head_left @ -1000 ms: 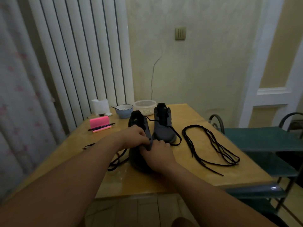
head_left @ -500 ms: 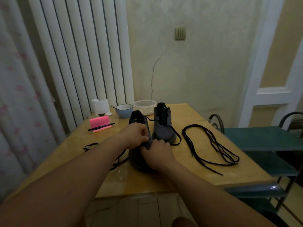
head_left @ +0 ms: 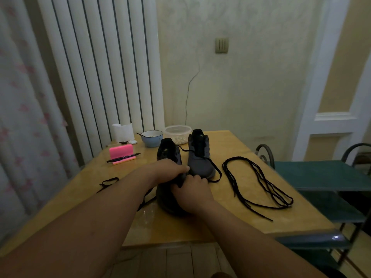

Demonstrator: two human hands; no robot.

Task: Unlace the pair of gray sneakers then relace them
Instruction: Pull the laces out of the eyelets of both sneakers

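Note:
Two gray sneakers stand side by side on the yellow table (head_left: 236, 149), toes toward me. The near sneaker (head_left: 167, 155) is under both hands. My left hand (head_left: 170, 170) grips its upper from the left, fingers curled over the eyelet area. My right hand (head_left: 192, 189) pinches its black lace at the front; the toe is hidden beneath it. One lace end (head_left: 108, 182) of this shoe trails left across the table. The far sneaker (head_left: 199, 155) stands free to the right, a lace (head_left: 215, 171) hanging off its front. A loose black lace (head_left: 259, 185) lies coiled at the right.
At the table's back left stand a blue bowl (head_left: 152, 138), a clear plastic container (head_left: 177, 133), a white cup (head_left: 122, 132) and a pink block (head_left: 121, 152) with a black pen (head_left: 123, 157). Green metal chairs (head_left: 321, 173) stand at the right. A curtain hangs left.
My left hand has shifted slightly right over the near sneaker's upper. My right hand stays at the lace. The sneakers and the loose lace have not moved.

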